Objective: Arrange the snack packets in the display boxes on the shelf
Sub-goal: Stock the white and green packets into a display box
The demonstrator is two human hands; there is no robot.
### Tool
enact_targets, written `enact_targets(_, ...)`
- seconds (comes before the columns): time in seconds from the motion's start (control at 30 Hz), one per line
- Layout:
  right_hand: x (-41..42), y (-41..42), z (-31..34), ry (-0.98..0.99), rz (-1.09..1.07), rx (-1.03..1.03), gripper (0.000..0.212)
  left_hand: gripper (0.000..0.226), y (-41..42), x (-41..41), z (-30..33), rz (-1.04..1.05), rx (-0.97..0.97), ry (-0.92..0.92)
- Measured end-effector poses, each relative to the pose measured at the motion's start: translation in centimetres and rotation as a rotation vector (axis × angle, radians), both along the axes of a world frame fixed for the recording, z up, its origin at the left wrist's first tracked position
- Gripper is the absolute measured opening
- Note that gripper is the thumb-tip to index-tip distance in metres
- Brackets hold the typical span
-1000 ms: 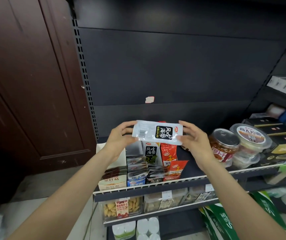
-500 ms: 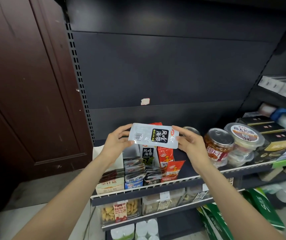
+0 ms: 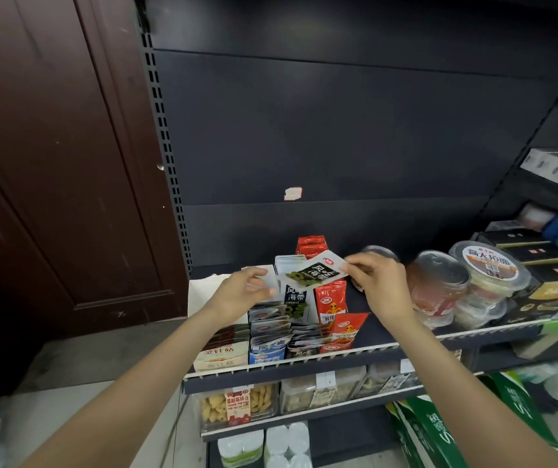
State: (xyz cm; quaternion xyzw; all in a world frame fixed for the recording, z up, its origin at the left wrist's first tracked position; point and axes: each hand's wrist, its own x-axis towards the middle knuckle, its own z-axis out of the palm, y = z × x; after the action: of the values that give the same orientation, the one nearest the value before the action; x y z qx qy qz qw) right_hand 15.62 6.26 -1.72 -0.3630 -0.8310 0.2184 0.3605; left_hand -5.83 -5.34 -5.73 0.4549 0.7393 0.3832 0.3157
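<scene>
My right hand [image 3: 377, 282] pinches the right end of a black-and-white seaweed packet [image 3: 311, 273], tilted above the matching black-and-white display box [image 3: 294, 295]. My left hand [image 3: 242, 293] hovers just left of the packet with its fingers spread, apart from it. A red display box [image 3: 331, 300] stands to the right of that box, with another red box [image 3: 311, 244] behind. Rows of small packets [image 3: 270, 332] lie in front, near the shelf's front rail [image 3: 372, 349].
Clear tubs and a jar [image 3: 439, 285] stand on the shelf to the right, with dark boxes [image 3: 541, 261] beyond. A cream box [image 3: 220, 356] sits at the shelf's left end. Lower shelves hold snack tubs [image 3: 237, 403]. A brown door [image 3: 61, 163] is on the left.
The packet has gone down and tilted over the black-and-white box. My left hand has let go of its left end; only my right hand holds it now.
</scene>
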Motion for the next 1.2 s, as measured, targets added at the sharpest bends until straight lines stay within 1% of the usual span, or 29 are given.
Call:
enact_targets(0.07, -0.3, 0.4, -0.5, -0.069, 0.0, 0.039, 0.015, 0.052, -0.5, -0.2, -0.6, -0.093, -0.043, 0.165)
enact_targets(0.17, -0.8, 0.9, -0.9, -0.188, 0.031, 0.069, 0.014, 0.061, -1.1, -0.3, -1.3, -0.188, -0.096, 0.286)
enact_targets(0.27, -1.6, 1.1, -1.4, -0.302, 0.11, 0.036, 0.011, 0.063, -1.1, -0.2, -1.7, -0.19, -0.117, 0.374)
enact_targets(0.37, -2.4, 1.6, -2.5, -0.425, 0.177, -0.018, 0.015, 0.057, -1.0, -0.2, -1.9, -0.254, -0.166, 0.462)
enact_targets(0.47, -3.3, 2.0, -3.7, -0.49, 0.171, -0.071, 0.02, 0.053, -1.0, -0.4, -2.1, -0.276, -0.18, 0.497)
enact_targets(0.6, -4.6, 2.3, -5.0, -0.543, 0.152, -0.083, 0.016, 0.055, -1.0, -0.5, -2.3, -0.278, -0.183, 0.496)
enact_targets(0.93, -6.3, 2.8, -6.2, -0.498, 0.063, -0.023, 0.019, 0.054, -0.9, -0.4, -2.4, -0.273, -0.198, 0.511)
enact_targets(1.07, -5.0, 2.4, -6.6, -0.385, 0.031, 0.005, 0.022, 0.053, -1.2, 0.0, -2.2, -0.25, -0.216, 0.584)
enact_targets(1.13, -3.8, 1.8, -6.8, -0.334, 0.089, -0.018, 0.02, 0.052, -1.4, 0.4, -2.2, -0.227, -0.207, 0.608)
enact_targets(1.2, -2.7, 1.0, -6.8, -0.35, 0.196, -0.055, 0.017, 0.051, -1.7, 0.9, -2.1, -0.213, -0.192, 0.625)
